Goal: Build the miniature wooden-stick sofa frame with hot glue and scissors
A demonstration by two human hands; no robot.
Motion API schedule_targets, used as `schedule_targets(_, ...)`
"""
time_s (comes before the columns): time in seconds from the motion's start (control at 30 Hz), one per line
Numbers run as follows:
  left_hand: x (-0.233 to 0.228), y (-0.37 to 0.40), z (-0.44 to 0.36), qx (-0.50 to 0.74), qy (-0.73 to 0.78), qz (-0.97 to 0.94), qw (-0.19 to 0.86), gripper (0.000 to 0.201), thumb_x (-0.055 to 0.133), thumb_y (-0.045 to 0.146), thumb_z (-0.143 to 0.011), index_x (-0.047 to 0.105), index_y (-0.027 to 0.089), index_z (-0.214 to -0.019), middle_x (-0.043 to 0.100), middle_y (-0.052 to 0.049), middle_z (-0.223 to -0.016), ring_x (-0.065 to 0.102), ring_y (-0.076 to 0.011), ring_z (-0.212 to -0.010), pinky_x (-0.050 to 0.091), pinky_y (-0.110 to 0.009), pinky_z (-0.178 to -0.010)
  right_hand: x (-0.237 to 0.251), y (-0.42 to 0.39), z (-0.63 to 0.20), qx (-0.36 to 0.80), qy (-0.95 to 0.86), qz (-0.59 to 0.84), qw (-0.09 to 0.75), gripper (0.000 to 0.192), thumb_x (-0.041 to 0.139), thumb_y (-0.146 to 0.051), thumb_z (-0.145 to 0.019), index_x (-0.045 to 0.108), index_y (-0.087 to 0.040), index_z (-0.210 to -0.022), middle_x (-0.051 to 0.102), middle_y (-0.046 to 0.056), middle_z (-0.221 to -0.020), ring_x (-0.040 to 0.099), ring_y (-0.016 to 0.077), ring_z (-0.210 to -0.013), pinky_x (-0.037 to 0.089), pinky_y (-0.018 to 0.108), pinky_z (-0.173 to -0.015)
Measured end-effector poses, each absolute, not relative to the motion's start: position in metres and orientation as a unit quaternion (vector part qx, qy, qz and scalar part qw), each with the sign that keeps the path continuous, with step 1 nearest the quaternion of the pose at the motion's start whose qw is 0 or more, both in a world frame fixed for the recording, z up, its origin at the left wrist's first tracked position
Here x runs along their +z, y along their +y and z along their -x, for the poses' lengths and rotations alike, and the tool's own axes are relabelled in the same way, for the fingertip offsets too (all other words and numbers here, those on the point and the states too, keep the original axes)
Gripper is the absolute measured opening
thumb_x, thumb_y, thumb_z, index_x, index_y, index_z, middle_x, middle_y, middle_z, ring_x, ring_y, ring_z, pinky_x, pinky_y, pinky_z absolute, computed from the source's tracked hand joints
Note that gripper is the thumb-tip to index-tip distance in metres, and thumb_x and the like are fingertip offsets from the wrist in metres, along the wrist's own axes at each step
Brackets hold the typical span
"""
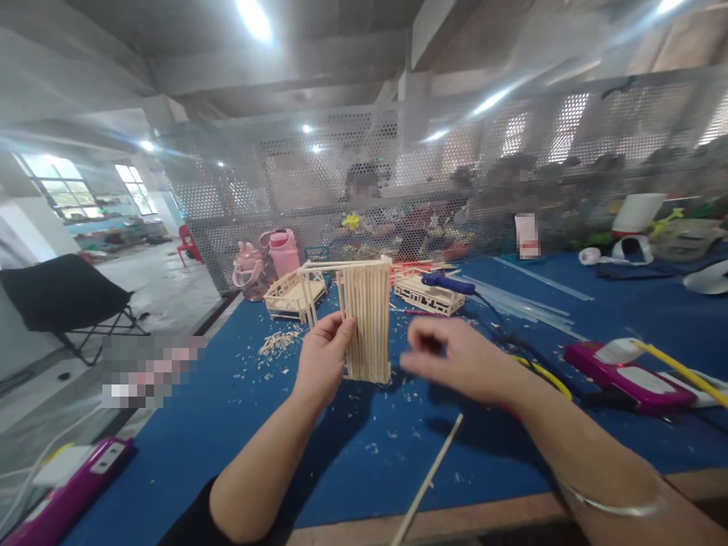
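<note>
Holding a panel of thin wooden sticks (368, 322) upright, the left hand (322, 358) pinches its left edge, thumb in front and the other fingers behind. The sticks run up and down, so the long axis of the panel stands vertical above the blue table (239, 409). The right hand (460, 360) is just to the right of the panel, at about the height of its lower half, not touching it. This hand is blurred; its fingers look loosely curled with nothing between them, though this is not sure. A loose long stick (426, 481) lies below the right hand, near the table edge.
</note>
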State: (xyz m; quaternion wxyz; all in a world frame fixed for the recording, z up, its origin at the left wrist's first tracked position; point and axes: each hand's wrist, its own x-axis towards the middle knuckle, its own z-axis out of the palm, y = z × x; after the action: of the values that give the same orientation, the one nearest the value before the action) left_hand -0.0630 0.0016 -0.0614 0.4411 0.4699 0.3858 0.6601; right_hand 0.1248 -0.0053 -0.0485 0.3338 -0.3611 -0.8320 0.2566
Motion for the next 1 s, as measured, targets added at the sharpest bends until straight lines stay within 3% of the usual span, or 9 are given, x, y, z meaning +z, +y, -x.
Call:
schedule_targets(0.07,-0.061,0.005,0.068,0.677,0.38,-0.455,0.436,0.029,0.079,0.039,-0.056,0.068,0.018,-0.072,0.065,0.004,-0.059,0.055,-0.0082,-0.054,0.044,-0.019,-0.055,-0.06,-0.028,-0.136,0.224,-0.907,0.309,0.181,0.019,0.067,-0.032,-0.07,0.063,-0.019,-0.084,0.061,0.005,-0.085,0.056,0.0182,-0.078,0.046,0.033,-0.072)
schedule_targets(0.17,-0.058,0.008,0.073,0.695,0.371,-0.437,0.435,0.028,0.079,0.039,-0.055,0.067,0.019,-0.07,0.064,0.005,-0.058,0.053,-0.0068,-0.05,0.042,-0.018,-0.05,-0.09,-0.051,-0.15,0.201,-0.934,0.26,0.143,0.031,0.056,-0.032,-0.082,0.064,-0.022,-0.111,0.056,0.013,-0.122,0.048,0.0263,-0.116,0.041,0.042,-0.094)
schedule_targets(0.23,-0.056,0.008,0.075,0.701,0.366,-0.425,0.44,0.028,0.08,0.039,-0.055,0.067,0.019,-0.07,0.066,0.004,-0.061,0.055,-0.0076,-0.051,0.042,-0.018,-0.049,-0.106,-0.055,-0.156,0.218,-0.929,0.254,0.156,0.028,0.048,-0.032,-0.088,0.068,-0.02,-0.104,0.058,0.014,-0.121,0.049,0.0239,-0.118,0.041,0.039,-0.095)
schedule_targets(0.33,-0.054,0.007,0.077,0.705,0.364,-0.412,0.448,0.028,0.08,0.038,-0.053,0.066,0.019,-0.069,0.067,0.003,-0.061,0.056,-0.0092,-0.052,0.043,-0.02,-0.05,-0.114,-0.055,-0.158,0.242,-0.927,0.232,0.169,0.025,0.055,-0.037,-0.085,0.071,-0.019,-0.09,0.062,0.014,-0.113,0.053,0.0232,-0.112,0.045,0.036,-0.09)
schedule_targets(0.5,-0.055,0.007,0.08,0.692,0.383,-0.419,0.446,0.034,0.078,0.043,-0.053,0.065,0.019,-0.072,0.065,0.003,-0.06,0.056,-0.0101,-0.054,0.044,-0.021,-0.053,-0.107,-0.054,-0.157,0.253,-0.895,0.255,0.265,0.027,0.046,-0.035,-0.088,0.061,-0.02,-0.071,0.064,0.006,-0.081,0.06,0.0161,-0.081,0.049,0.028,-0.072)
schedule_targets(0.63,-0.061,0.006,0.074,0.68,0.397,-0.431,0.441,0.034,0.077,0.043,-0.055,0.063,0.017,-0.071,0.063,0.003,-0.061,0.054,-0.009,-0.055,0.042,-0.021,-0.055,-0.091,-0.014,-0.161,0.141,-0.738,0.49,0.441,0.026,0.041,-0.04,-0.087,0.054,-0.022,-0.074,0.06,0.003,-0.066,0.056,0.0181,-0.061,0.047,0.032,-0.06)
schedule_targets(0.77,-0.066,0.002,0.066,0.667,0.399,-0.448,0.441,0.032,0.077,0.041,-0.057,0.063,0.016,-0.071,0.063,0.003,-0.061,0.054,-0.0095,-0.056,0.042,-0.021,-0.058,-0.063,0.034,-0.139,0.143,-0.732,0.496,0.445,0.016,0.057,-0.037,-0.076,0.06,-0.022,-0.081,0.067,0.01,-0.09,0.061,0.0284,-0.09,0.046,0.044,-0.08)
schedule_targets(0.83,-0.067,0.0,0.064,0.663,0.396,-0.461,0.436,0.032,0.075,0.042,-0.059,0.062,0.017,-0.073,0.065,0.001,-0.065,0.057,-0.0114,-0.06,0.044,-0.023,-0.062,-0.053,0.041,-0.116,0.204,-0.738,0.427,0.48,0.027,0.059,-0.042,-0.075,0.06,-0.021,-0.094,0.065,0.012,-0.107,0.058,0.0283,-0.102,0.044,0.047,-0.088)
schedule_targets(1.0,-0.064,-0.004,0.063,0.668,0.365,-0.507,0.405,0.03,0.073,0.039,-0.065,0.063,0.017,-0.081,0.07,-0.004,-0.08,0.064,-0.0175,-0.078,0.048,-0.028,-0.076,-0.053,0.034,-0.069,0.418,-0.708,0.255,0.509,0.03,0.06,-0.037,-0.075,0.054,-0.02,-0.099,0.066,0.007,-0.097,0.063,0.0194,-0.088,0.049,0.039,-0.084)
